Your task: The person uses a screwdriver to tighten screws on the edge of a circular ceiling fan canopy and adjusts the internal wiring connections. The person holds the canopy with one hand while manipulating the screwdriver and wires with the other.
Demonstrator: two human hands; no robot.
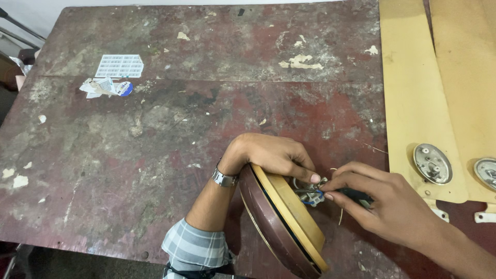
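Grip, left hand: curled over the upper edge of the round housing, fingers closed on its rim, steadying it; a metal wristwatch and a plaid cuff sit lower down the arm.
Grip, right hand: fingertips pinched shut on a small dark-handled tool set against the wires.
Round housing: lower centre of the frame, stood on edge on the tabletop; maroon shell toward the left, tan face toward the right; long axis runs from upper left down to lower right.
Wires: short blue and white leads just right of the tan face, between both hands.
Labels: upper left of the frame, a pale rectangular sticker sheet with a printed grid; just below it torn paper scraps, one with a round blue patch.
Right edge: tan fan blades lying flat, with two round silver metal fittings at their lower ends.
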